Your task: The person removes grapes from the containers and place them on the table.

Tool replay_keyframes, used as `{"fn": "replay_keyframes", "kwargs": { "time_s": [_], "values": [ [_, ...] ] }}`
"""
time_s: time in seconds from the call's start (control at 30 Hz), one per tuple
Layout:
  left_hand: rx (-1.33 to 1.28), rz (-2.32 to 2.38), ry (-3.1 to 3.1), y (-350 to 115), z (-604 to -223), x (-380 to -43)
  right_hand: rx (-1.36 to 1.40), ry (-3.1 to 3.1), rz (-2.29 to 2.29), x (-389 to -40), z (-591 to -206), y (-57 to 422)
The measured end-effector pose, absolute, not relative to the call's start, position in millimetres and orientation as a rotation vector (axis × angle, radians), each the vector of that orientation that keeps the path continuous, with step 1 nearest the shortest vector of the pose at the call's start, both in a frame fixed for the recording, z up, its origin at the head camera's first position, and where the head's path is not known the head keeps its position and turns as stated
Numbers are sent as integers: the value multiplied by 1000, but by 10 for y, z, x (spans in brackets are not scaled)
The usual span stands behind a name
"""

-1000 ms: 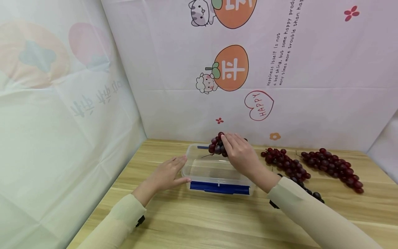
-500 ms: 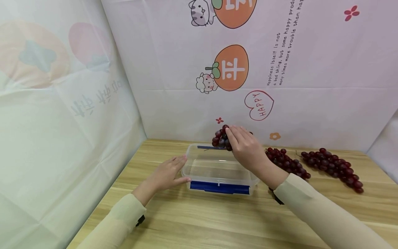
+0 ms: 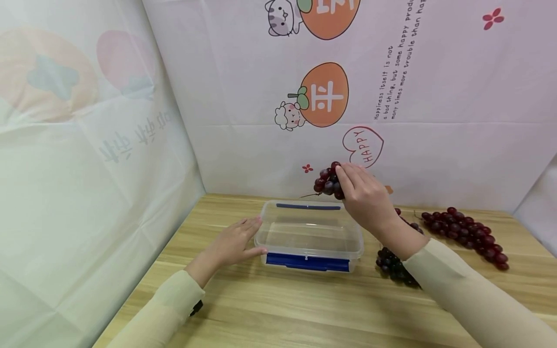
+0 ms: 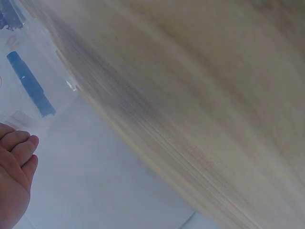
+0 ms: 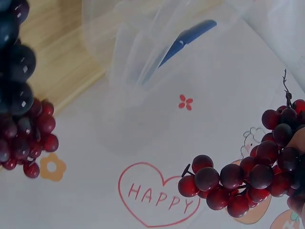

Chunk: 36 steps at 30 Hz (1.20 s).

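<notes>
My right hand grips a bunch of dark red grapes from above, lifted above the far right corner of a clear plastic box. In the right wrist view the held grapes hang past the fingers, with a thin stem sticking up. The box is uncovered, with blue clips on its long sides, and no grapes lie inside. My left hand rests at the box's left side with straight fingers. Only part of the left hand shows in the left wrist view, close to the box.
Right of the box lie a bunch of black grapes, a red bunch partly hidden by the right wrist, and another red bunch. A printed white cloth stands behind the wooden table, and another closes the left side.
My right hand has risen with the red grapes and moved rightward, from over the box to its far right corner. More of the black bunch shows now. The left hand and box stay put.
</notes>
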<state>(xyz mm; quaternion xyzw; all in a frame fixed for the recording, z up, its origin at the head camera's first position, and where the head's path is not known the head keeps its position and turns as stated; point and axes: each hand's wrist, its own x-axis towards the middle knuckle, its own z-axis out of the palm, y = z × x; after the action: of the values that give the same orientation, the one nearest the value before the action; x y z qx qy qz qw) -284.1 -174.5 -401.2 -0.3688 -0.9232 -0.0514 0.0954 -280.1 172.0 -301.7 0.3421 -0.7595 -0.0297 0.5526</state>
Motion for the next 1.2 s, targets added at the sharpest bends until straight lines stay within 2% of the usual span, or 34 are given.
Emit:
{"fn": "replay_keyframes", "kwargs": {
  "time_s": [0.53, 1.2],
  "values": [
    [-1086, -160, -2733, -1748, -4013, -2823, 806, -1831, -22, -2724, -2972, 2111],
    [-1105, -146, -2718, -1740, -4003, -2827, 608, -1916, -22, -2520, -2994, 2695]
  ]
}}
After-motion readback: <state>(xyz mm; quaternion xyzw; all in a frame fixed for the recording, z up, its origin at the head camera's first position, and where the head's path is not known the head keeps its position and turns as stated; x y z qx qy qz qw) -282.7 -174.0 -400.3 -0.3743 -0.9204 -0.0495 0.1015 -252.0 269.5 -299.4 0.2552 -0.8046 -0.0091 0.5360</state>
